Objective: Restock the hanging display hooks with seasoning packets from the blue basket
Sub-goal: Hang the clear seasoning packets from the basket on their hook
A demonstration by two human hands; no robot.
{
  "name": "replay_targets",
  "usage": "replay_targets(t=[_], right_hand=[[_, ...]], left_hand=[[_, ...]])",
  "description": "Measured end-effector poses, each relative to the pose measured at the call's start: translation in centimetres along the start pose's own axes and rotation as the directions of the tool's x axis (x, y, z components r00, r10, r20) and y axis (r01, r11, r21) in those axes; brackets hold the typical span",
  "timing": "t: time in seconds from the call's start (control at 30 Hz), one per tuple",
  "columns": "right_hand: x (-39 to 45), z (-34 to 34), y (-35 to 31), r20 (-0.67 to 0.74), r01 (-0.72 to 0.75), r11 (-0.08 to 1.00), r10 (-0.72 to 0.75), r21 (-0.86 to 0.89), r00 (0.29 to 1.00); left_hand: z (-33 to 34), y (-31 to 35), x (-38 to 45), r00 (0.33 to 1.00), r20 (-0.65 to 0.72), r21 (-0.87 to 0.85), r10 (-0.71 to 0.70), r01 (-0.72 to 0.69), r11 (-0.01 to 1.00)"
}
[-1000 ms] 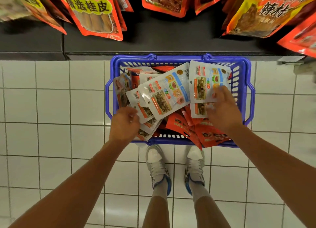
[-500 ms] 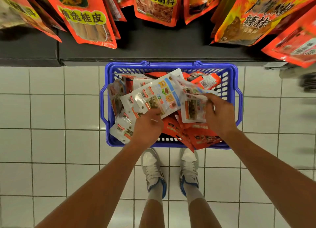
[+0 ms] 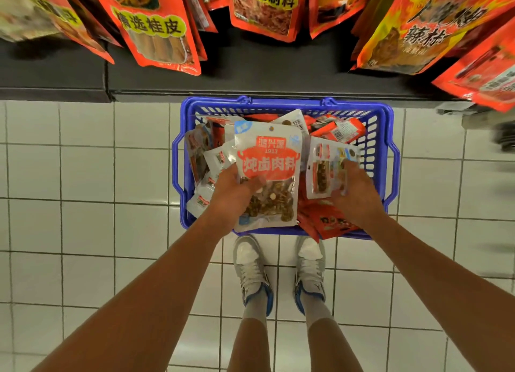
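Note:
A blue basket (image 3: 388, 160) stands on the tiled floor below the display, filled with several white and red seasoning packets. My left hand (image 3: 234, 196) holds a white packet with a red label (image 3: 269, 160) front side up above the basket, thumb across its clear lower window. My right hand (image 3: 354, 193) grips a second white packet (image 3: 323, 173), back side up, over the basket's right half. Red packets (image 3: 328, 224) lie under it at the basket's near edge.
Red and orange seasoning bags (image 3: 156, 29) hang from hooks above a dark shelf base (image 3: 250, 73). More bags (image 3: 412, 31) hang at the upper right. My feet (image 3: 278, 274) stand just behind the basket on white tiles.
My left hand has turned its packet over and lifted it, so its red front label now faces up. My right hand has drawn its packet apart to the right.

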State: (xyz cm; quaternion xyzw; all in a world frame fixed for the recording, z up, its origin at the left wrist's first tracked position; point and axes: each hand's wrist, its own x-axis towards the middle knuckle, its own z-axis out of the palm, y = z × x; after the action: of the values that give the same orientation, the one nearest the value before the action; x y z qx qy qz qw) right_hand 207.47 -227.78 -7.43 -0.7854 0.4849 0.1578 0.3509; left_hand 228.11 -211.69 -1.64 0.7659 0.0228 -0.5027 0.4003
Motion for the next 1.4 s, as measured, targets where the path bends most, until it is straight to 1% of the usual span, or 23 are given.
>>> replay_targets(t=[0.03, 0.07, 0.1, 0.13, 0.2, 0.23, 0.27, 0.33, 0.37, 0.43, 0.47, 0.53, 0.57, 0.63, 0.7, 0.73, 0.83, 0.9, 1.0, 1.13, 1.23, 1.37, 1.4], right_hand=[[0.7, 1.0, 1.2, 0.048, 0.033, 0.982, -0.025, -0.187, 0.999], [1.2, 1.9, 2.1, 0.082, 0.081, 0.943, -0.058, -0.321, 0.995], [1.8, 2.6, 2.6, 0.121, 0.134, 0.901, -0.092, -0.412, 0.988], [2.5, 3.1, 2.9, 0.144, 0.16, 0.873, -0.105, -0.46, 0.984], [3.2, 3.4, 2.7, 0.146, 0.157, 0.875, -0.101, -0.457, 0.984], [3.2, 3.2, 2.2, 0.13, 0.142, 0.897, -0.096, -0.419, 0.987], [3.0, 2.9, 1.7, 0.106, 0.125, 0.934, -0.095, -0.334, 0.99], [2.2, 1.5, 0.5, 0.011, 0.111, 0.991, -0.11, -0.069, 0.994], [1.5, 0.4, -0.2, -0.038, 0.103, 0.993, -0.102, 0.051, 0.994], [0.3, -2.8, -2.2, -0.087, 0.074, 0.966, -0.054, 0.248, 0.995], [-0.2, -4.6, -3.3, -0.085, 0.051, 0.928, -0.021, 0.369, 0.996], [-1.3, -8.3, -6.0, -0.035, 0.006, 0.788, 0.019, 0.616, 0.999], [-2.0, -10.0, -7.5, -0.004, 0.002, 0.713, 0.001, 0.701, 1.0], [-3.6, -13.3, -10.8, 0.047, 0.004, 0.607, -0.068, 0.794, 0.997], [-5.8, -16.5, -14.5, 0.077, 0.011, 0.549, -0.137, 0.835, 0.988], [-7.1, -18.1, -16.5, 0.069, 0.034, 0.531, -0.173, 0.847, 0.983], [-11.9, -23.0, -22.2, -0.005, 0.161, 0.539, -0.279, 0.827, 0.96], [-15.2, -26.2, -25.5, -0.057, 0.243, 0.532, -0.342, 0.811, 0.938], [-19.8, -31.3, -30.3, -0.121, 0.319, 0.479, -0.4, 0.818, 0.909], [-25.1, -38.1, -36.3, -0.224, 0.446, 0.412, -0.483, 0.795, 0.846], [-29.3, -42.6, -41.3, -0.326, 0.572, 0.403, -0.532, 0.714, 0.782], [-33.4, -47.1, -48.0, -0.435, 0.675, 0.354, -0.555, 0.648, 0.709], [-34.7, -47.9, -49.9, -0.475, 0.714, 0.334, -0.565, 0.616, 0.674]], left_hand=[[-0.3, -0.3, 0.1, 1.0, -0.014, -0.001, -0.008, 0.008, 1.0], [-0.5, -0.5, 0.2, 1.0, -0.021, -0.007, -0.014, 0.013, 1.0], [-0.8, -0.7, 0.2, 0.999, -0.029, -0.018, -0.014, 0.013, 1.0], [-1.2, -0.8, 0.2, 0.999, -0.038, -0.032, -0.012, 0.011, 0.999], [-1.8, -0.7, -0.1, 0.998, -0.057, -0.054, -0.013, 0.01, 0.999], [-2.2, -0.5, -0.4, 0.998, -0.064, -0.059, -0.015, 0.011, 0.998], [-2.6, -0.3, -0.6, 0.998, -0.069, -0.062, -0.014, 0.009, 0.998], [-3.6, 0.3, -1.5, 0.997, -0.075, -0.071, 0.002, -0.007, 0.997], [-4.0, 0.8, -2.0, 0.996, -0.083, -0.077, 0.013, -0.019, 0.997], [-4.8, 1.8, -3.2, 0.995, -0.089, -0.089, 0.038, -0.046, 0.995], [-5.3, 2.4, -3.9, 0.995, -0.089, -0.101, 0.047, -0.056, 0.993], [-6.2, 3.8, -5.3, 0.994, -0.095, -0.138, 0.052, -0.065, 0.988], [-6.8, 4.6, -6.1, 0.994, -0.093, -0.155, 0.057, -0.071, 0.985], [-8.0, 6.7, -8.3, 0.991, -0.093, -0.183, 0.092, -0.108, 0.977], [-9.7, 9.1, -11.2, 0.983, -0.109, -0.218, 0.151, -0.172, 0.961], [-10.7, 10.4, -12.9, 0.977, -0.119, -0.242, 0.179, -0.203, 0.949], [-13.9, 14.8, -18.8, 0.958, -0.148, -0.334, 0.246, -0.282, 0.899], [-16.1, 18.0, -23.2, 0.942, -0.196, -0.382, 0.274, -0.331, 0.863], [-19.4, 23.1, -30.5, 0.904, -0.262, -0.373, 0.337, -0.417, 0.829], [-23.3, 29.0, -39.3, 0.828, -0.309, -0.307, 0.468, -0.553, 0.775], [-26.3, 32.2, -44.8, 0.756, -0.356, -0.282, 0.548, -0.647, 0.709], [-30.6, 35.4, -50.3, 0.672, -0.46, -0.29, 0.581, -0.732, 0.616], [-32.2, 36.0, -51.7, 0.649, -0.491, -0.304, 0.581, -0.753, 0.584]])
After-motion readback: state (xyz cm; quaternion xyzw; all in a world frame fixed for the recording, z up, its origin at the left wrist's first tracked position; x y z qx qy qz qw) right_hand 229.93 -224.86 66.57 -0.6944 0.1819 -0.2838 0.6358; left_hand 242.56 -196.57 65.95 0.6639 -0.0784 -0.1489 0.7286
